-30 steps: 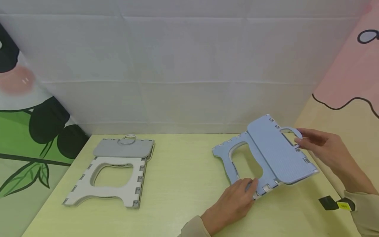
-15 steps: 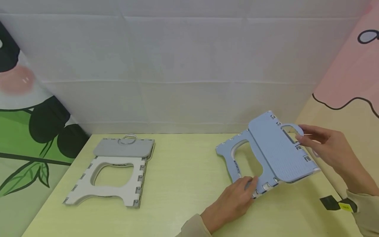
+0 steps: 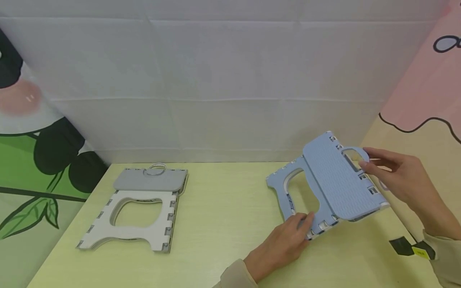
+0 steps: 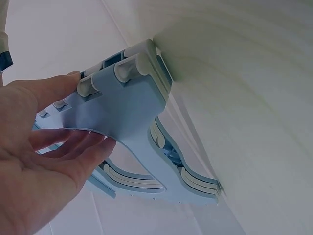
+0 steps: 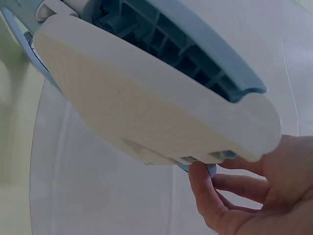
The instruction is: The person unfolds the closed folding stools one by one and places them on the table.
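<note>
Head view: a blue folded stool point(image 3: 331, 180) is held aslant over the right part of the bench point(image 3: 212, 224), its ribbed seat facing up; whether any corner touches the bench cannot be told. The left hand point(image 3: 282, 242) grips one leg and covers part of it; the right hand point(image 3: 407, 176) pinches the loop handle point(image 3: 356, 150) between thumb and fingers.

Left wrist view: the grip hidden from above is shown, with the thumb on the hinged edge and the other fingers curled into the frame's opening.

Right wrist view: the reverse face appears, a white panel point(image 5: 146, 103) beside a hollow blue ribbed part point(image 5: 166, 34); the panel blocks most of the handle.

Surroundings: a grey-and-white folded stool point(image 3: 138, 195) lies flat at left, well apart from both hands. A creased white sheet point(image 3: 223, 84) rises behind, between printed panels. A black piece with a yellow label point(image 3: 420, 252) shows beside the right sleeve point(image 3: 446, 258).
</note>
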A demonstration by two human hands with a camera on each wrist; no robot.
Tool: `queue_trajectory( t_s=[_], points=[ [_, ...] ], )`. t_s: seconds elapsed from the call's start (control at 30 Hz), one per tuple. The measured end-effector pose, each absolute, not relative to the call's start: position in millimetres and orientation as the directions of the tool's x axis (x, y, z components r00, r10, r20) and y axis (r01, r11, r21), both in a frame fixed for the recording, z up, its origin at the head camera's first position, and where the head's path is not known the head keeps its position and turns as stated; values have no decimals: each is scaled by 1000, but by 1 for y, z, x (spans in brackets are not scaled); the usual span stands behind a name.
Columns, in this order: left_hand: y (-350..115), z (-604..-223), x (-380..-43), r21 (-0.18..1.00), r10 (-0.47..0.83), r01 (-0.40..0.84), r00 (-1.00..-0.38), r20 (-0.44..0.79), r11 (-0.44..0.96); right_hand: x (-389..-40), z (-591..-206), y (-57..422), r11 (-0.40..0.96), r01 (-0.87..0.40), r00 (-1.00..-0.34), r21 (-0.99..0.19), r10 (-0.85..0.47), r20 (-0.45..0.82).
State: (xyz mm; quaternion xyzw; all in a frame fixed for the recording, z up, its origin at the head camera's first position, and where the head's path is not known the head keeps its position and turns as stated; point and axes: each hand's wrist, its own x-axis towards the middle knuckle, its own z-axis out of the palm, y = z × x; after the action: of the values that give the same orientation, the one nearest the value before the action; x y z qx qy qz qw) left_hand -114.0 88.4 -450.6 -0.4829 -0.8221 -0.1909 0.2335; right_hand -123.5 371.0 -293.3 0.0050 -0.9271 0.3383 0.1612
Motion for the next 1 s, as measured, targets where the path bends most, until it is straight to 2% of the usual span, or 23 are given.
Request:
queue_trajectory(
  t_s=[0.27, 0.6, 1.0],
  points=[
    [89, -448, -116, 147, 716, 886, -445, 539, 440, -121, -285, 362, 772, -146, -933, -619, 101, 346],
    [90, -447, -118, 161, 720, 898, -426, 548, 410, -117, -276, 346, 791, -152, -911, -592, 119, 394],
    [92, -449, -118, 256, 714, 899, -438, 546, 355, -115, -269, 334, 780, -176, -906, -600, 109, 409]
  ],
)
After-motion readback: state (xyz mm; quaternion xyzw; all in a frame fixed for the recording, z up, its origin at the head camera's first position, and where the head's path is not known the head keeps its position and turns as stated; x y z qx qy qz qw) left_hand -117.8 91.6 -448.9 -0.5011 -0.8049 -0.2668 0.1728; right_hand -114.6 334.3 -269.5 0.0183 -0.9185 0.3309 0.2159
